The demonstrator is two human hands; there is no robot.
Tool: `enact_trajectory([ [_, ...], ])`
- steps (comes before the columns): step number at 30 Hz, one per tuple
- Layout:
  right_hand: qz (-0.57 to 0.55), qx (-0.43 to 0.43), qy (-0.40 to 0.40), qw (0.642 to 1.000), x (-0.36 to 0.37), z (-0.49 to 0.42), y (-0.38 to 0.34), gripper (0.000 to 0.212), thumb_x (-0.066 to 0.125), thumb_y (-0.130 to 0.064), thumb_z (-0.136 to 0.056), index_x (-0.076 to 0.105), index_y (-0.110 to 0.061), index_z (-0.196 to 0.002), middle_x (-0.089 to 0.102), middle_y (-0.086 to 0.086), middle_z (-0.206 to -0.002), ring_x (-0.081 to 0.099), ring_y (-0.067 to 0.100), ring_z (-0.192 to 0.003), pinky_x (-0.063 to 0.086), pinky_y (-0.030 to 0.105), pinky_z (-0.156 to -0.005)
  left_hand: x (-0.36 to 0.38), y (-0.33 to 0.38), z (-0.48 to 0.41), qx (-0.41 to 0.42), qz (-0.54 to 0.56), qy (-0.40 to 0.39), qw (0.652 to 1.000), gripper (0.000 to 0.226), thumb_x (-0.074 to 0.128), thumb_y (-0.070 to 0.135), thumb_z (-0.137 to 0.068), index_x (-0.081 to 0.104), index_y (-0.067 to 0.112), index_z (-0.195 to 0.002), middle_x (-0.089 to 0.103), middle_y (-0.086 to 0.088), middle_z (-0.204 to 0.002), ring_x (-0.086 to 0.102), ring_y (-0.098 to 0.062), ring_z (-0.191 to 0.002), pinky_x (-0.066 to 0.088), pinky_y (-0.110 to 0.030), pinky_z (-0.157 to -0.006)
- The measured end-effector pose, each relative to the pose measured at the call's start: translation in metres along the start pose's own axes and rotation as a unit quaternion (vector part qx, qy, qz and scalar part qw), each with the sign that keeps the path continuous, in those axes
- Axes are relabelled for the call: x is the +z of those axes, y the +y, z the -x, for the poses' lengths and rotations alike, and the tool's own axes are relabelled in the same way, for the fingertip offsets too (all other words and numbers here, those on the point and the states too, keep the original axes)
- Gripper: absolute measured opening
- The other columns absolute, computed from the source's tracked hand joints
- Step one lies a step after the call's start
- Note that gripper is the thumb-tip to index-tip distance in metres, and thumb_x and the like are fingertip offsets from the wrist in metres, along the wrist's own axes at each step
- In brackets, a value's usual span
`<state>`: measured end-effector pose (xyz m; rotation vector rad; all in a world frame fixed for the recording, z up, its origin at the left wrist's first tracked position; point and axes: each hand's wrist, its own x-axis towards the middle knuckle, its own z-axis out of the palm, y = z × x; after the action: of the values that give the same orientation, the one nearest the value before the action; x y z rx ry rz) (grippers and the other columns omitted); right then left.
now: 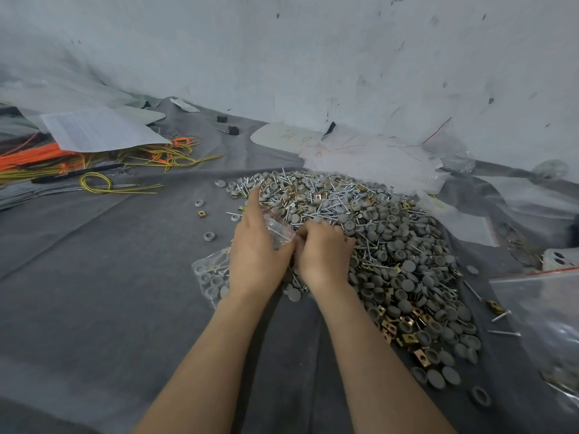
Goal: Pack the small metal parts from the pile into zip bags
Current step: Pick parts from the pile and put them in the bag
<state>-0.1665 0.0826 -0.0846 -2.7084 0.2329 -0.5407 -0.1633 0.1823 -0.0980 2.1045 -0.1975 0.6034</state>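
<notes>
A big pile (385,245) of silver screws, grey round caps and brass square nuts lies on the grey cloth (109,292). My left hand (257,245) holds a small clear zip bag (280,228) at the pile's near left edge, index finger stretched forward. My right hand (324,252) is curled right beside the bag's mouth, its fingers down among the parts; what they hold is hidden. A filled zip bag (210,275) with grey caps lies flat under my left wrist.
Yellow and orange wires (94,161) and a printed sheet (97,130) lie at the far left. Crumpled clear plastic (376,158) sits behind the pile. More zip bags (539,311) lie at the right. Loose caps and nuts (208,227) dot the cloth.
</notes>
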Motion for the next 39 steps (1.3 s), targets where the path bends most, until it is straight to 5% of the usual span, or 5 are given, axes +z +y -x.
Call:
enact_trajectory([
  [10, -0.096, 0.091, 0.057, 0.990, -0.027, -0.009, 0.030, 0.027, 0.051, -0.010, -0.094, 0.060, -0.017, -0.119, 0.066, 0.002, -0.107, 0.059, 0.023, -0.102, 0.042, 0.046, -0.099, 0.000, -0.002, -0.001, -0.023, 0.009, 0.020, 0.999, 0.093, 0.072, 0.021, -0.081, 0.011, 0.021, -0.151, 0.045, -0.006, -0.143, 0.042, -0.020, -0.131, 0.035, -0.029, -0.101],
  [15, -0.080, 0.033, 0.040, 0.995, -0.033, -0.008, 0.024, 0.014, 0.059, -0.024, -0.090, 0.067, -0.020, -0.102, 0.060, 0.004, -0.113, 0.049, 0.027, -0.113, 0.042, 0.047, -0.097, -0.001, -0.002, 0.000, -0.022, 0.003, 0.013, 1.000, 0.095, 0.072, 0.022, -0.081, 0.008, 0.023, -0.152, 0.045, -0.006, -0.143, 0.042, -0.021, -0.131, 0.038, -0.032, -0.101],
  [23, 0.039, 0.028, -0.111, 0.993, -0.028, -0.002, 0.014, 0.024, 0.058, -0.036, -0.091, 0.065, -0.025, -0.111, 0.054, 0.004, -0.120, 0.048, 0.027, -0.117, 0.034, 0.045, -0.099, -0.001, 0.003, 0.003, -0.001, -0.009, -0.013, 1.000, 0.098, 0.074, 0.018, -0.079, 0.008, 0.019, -0.152, 0.043, -0.006, -0.145, 0.041, -0.021, -0.132, 0.040, -0.035, -0.102],
  [29, -0.044, 0.055, -0.017, 0.997, -0.027, -0.002, 0.017, 0.022, 0.051, -0.015, -0.094, 0.057, -0.020, -0.114, 0.064, -0.001, -0.104, 0.058, 0.023, -0.102, 0.036, 0.040, -0.094, 0.002, 0.016, 0.012, 0.075, -0.134, -0.058, 0.986, 0.104, 0.069, 0.019, -0.079, -0.005, 0.015, -0.152, 0.008, -0.009, -0.159, 0.008, -0.023, -0.146, 0.008, -0.041, -0.119],
  [39, 0.008, 0.058, -0.061, 0.996, -0.027, -0.019, 0.029, 0.027, 0.035, -0.019, -0.101, 0.059, -0.012, -0.109, 0.060, 0.008, -0.115, 0.053, 0.027, -0.108, 0.042, 0.034, -0.095, 0.020, 0.041, 0.033, 0.250, -0.068, -0.118, 0.959, 0.069, 0.059, -0.003, -0.078, 0.036, 0.000, -0.143, 0.038, -0.019, -0.145, 0.035, -0.033, -0.136, 0.026, -0.043, -0.114],
])
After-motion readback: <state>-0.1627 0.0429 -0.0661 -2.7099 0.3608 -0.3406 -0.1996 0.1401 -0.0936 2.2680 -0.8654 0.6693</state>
